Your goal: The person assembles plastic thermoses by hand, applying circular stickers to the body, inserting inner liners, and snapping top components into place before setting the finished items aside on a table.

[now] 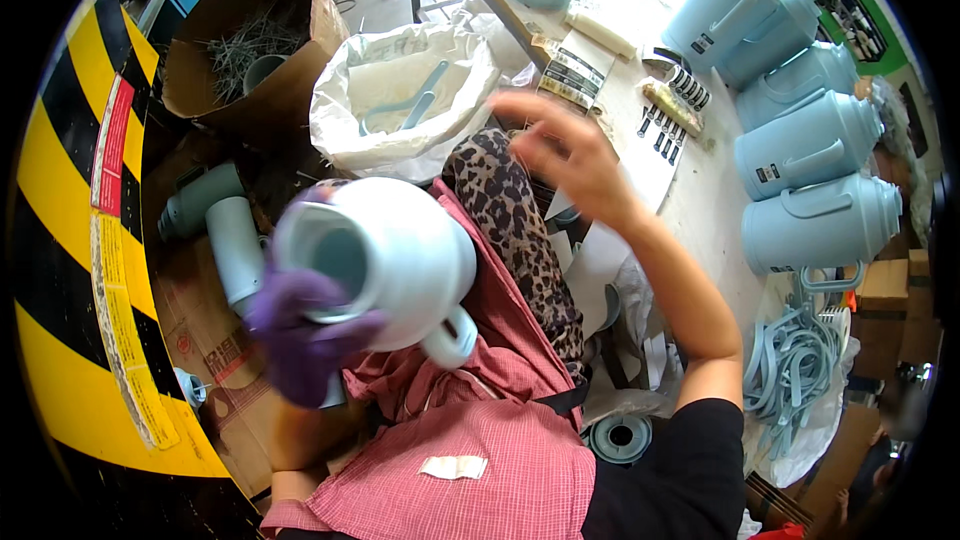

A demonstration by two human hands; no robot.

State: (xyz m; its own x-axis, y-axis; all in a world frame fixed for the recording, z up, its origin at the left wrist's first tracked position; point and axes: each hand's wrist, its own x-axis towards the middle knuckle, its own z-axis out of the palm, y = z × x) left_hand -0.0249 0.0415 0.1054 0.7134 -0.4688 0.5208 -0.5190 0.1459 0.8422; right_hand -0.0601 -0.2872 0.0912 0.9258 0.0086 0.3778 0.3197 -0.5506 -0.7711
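My left hand (315, 325), in a purple glove, is closed on the rim of a light blue thermos jug shell (415, 250). The shell lies tilted above my lap, its round opening towards the left and its handle (452, 340) at the lower right. My bare right hand (568, 152) is raised over my right knee, blurred, with its fingers apart and nothing visible in them. It is nearest to a white-lined bag (340, 130) that holds light blue handle strips (415, 105), and to the table edge.
Several finished-looking light blue jugs (810, 145) line the table's right side. Black-and-white label strips (660, 135) lie on the table (700, 210). Light blue straps (790, 365) are heaped at the lower right. A carton of wires (190, 70) and a striped yellow-black barrier (60, 280) stand left.
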